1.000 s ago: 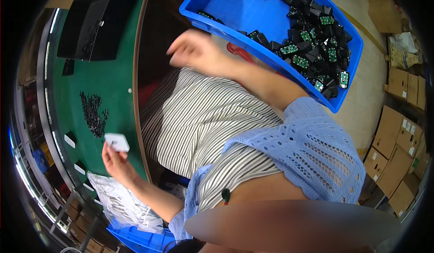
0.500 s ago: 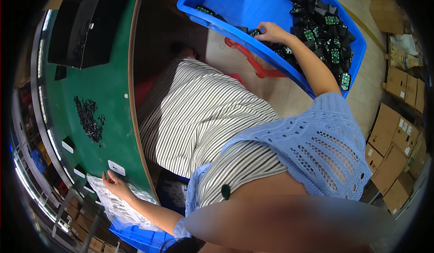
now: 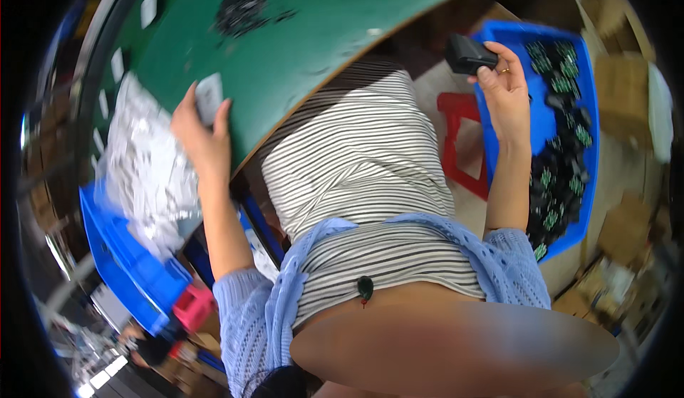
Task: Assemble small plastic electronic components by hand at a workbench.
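My right hand (image 3: 504, 88) is closed on a black plastic housing (image 3: 469, 55), a small boxy part pinched between thumb and fingers in front of the blue bin. On the left, my left hand (image 3: 203, 138) is at the green table with thumb and fingers on either side of a white rectangular plate (image 3: 209, 97) with rounded corners. The plate looks gripped along its sides, though blur hides the exact contact. Beside that hand lies a clear plastic bag (image 3: 153, 163) full of white pieces.
A heap of small black parts (image 3: 249, 3) lies on the green table (image 3: 299, 63). At right, the blue bin (image 3: 593, 163) holds many black housings and green circuit boards. A red stool (image 3: 449, 149) stands beside it. Another blue bin (image 3: 121, 245) is below the bag; cardboard boxes (image 3: 623, 92) stand far right.
My right hand has come out of the blue bin with a black housing. My left hand has closed around the white plate. The whole view has turned.
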Demonstrator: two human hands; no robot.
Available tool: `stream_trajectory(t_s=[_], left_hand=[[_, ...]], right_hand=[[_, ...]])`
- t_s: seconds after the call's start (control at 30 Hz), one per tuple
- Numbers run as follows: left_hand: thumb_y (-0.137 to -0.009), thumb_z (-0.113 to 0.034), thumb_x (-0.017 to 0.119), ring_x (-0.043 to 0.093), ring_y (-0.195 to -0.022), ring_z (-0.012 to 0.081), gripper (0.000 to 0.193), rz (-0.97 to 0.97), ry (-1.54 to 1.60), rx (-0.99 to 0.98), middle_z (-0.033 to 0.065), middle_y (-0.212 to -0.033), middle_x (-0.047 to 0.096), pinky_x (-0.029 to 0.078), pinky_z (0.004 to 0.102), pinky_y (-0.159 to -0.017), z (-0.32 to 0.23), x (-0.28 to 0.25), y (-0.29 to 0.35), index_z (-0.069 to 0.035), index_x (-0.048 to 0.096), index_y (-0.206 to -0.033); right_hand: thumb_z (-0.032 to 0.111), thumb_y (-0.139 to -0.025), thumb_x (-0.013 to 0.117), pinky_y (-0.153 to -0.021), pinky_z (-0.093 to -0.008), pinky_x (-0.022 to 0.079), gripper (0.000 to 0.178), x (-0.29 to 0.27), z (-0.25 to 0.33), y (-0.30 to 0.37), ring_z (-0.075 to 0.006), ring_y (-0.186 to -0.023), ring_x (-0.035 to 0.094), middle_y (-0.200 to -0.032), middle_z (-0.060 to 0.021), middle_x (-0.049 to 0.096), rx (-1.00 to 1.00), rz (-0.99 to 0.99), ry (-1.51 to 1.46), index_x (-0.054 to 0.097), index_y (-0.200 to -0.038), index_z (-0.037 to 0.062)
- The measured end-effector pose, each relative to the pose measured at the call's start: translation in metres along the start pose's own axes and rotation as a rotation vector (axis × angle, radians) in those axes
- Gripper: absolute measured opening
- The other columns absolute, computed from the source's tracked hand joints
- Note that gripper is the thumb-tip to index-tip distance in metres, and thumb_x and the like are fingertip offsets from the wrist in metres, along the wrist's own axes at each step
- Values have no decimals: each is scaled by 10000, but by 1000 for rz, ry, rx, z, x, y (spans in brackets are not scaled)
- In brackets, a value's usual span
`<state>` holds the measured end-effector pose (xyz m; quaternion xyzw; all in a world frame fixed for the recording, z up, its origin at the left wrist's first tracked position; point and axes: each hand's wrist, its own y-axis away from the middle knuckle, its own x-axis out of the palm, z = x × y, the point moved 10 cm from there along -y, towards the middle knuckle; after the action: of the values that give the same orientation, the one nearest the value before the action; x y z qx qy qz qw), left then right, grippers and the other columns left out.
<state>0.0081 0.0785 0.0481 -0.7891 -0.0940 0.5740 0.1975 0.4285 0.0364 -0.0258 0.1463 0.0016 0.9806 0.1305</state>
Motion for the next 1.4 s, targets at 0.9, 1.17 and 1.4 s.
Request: stream_trajectory(t_s=[0.9,1.17,1.4], left_hand=[[-678,-7,677,493,-1019,290,458,-40,422,16,114,-1041,564,409,361,-874,-11,-5,11,-54,559,-1119],[-675,-34,660,501,-975,275,425,-87,406,34,81,-975,568,400,374,-837,-14,-6,11,-47,557,-1087],[-676,-41,656,499,-983,258,429,-97,414,28,58,-990,566,398,370,-847,-13,-5,13,-56,549,-1092]], right_hand=[[-97,-550,522,-769,-329,435,603,288,36,13,-242,-945,549,-1082,-45,562,-1092,813,1427,619,-1092,151],[137,-667,692,-616,-308,379,165,323,31,28,-174,-736,502,-787,24,531,-1175,741,1066,631,-820,144],[134,-661,683,-572,-290,354,98,343,3,26,-137,-691,476,-723,51,498,-1145,874,1136,617,-732,143]])
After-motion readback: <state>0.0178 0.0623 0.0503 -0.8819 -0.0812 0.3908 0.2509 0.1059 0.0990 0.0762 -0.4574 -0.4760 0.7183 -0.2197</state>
